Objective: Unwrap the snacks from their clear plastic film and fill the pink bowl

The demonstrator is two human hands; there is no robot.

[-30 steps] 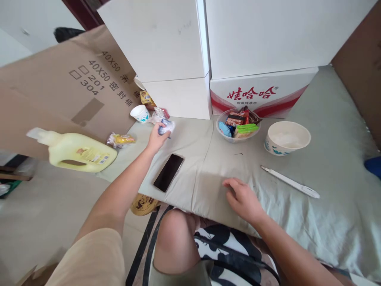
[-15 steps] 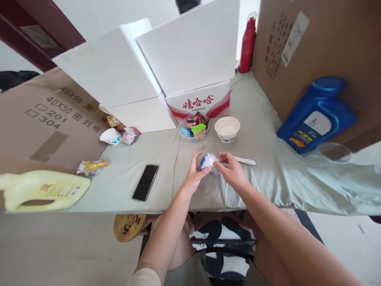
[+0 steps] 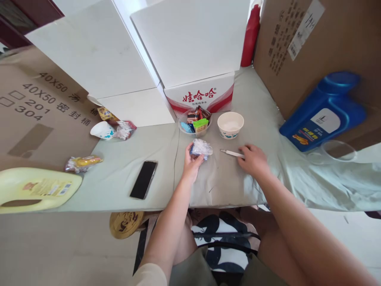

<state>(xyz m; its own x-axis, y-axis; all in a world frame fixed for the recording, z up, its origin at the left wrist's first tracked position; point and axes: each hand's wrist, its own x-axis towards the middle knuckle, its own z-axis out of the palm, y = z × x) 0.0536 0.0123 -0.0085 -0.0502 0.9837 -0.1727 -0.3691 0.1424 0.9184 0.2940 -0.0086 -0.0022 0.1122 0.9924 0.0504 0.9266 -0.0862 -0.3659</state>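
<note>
My left hand [image 3: 192, 163] is closed on a small clear plastic packet [image 3: 201, 147] with blue parts, held just above the cloth. To its right, my right hand [image 3: 254, 159] has its fingers on the handle end of a slim white utility knife [image 3: 233, 153]. The knife lies on the cloth, its narrow grey tip pointing left. Behind the hands stand a paper bowl [image 3: 230, 125] with a blue leaf pattern and a clear plastic bowl [image 3: 181, 126] of small wrapped snacks.
A black phone [image 3: 144, 179] lies left of my left arm. Farther left are a tipped paper cup [image 3: 101, 130], wrapped snacks [image 3: 85, 162] and a pale yellow jug [image 3: 41, 188]. White boxes [image 3: 190, 43] rise behind. At right are a blue bottle [image 3: 324, 113] and a clear container [image 3: 339, 152].
My right hand has left the packet and moved right onto the utility knife. My left hand keeps the packet, now slightly farther left and back. The view has shifted a little.
</note>
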